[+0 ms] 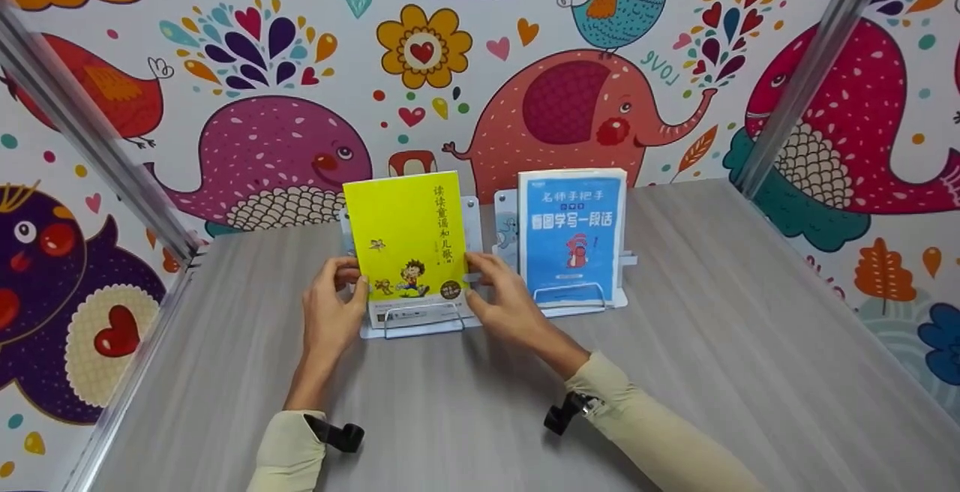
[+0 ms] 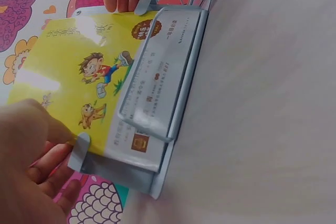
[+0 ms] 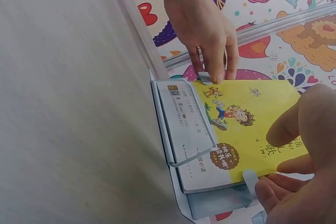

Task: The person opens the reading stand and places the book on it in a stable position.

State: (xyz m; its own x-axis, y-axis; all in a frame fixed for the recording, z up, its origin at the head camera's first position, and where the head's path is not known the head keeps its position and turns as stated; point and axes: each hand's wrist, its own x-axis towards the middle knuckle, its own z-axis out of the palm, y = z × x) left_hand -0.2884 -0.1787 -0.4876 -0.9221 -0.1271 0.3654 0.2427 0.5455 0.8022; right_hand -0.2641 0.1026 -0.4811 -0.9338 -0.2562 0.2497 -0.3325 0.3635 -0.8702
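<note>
A yellow book [image 1: 405, 237] with a running child on its cover leans back on a pale metal book stand [image 1: 472, 222]. The stand's wire holder [image 2: 181, 77] crosses the lower front of the cover. At the book's left edge, my left hand [image 1: 331, 308] holds it with the thumb at the edge and fingers partly hidden behind. My right hand [image 1: 504, 297] grips the opposite edge; in the right wrist view its thumb lies over the cover, other fingers around the side. Small side tabs [image 3: 251, 182] of the stand sit close to both hands.
A blue book [image 1: 574, 241] stands on a second book stand [image 1: 506, 226] to the right. Behind both is a wall [image 1: 420, 124] printed with cartoon animals. Metal posts [image 1: 814, 72] rise at the sides of the grey wood-grain table [image 1: 712, 342].
</note>
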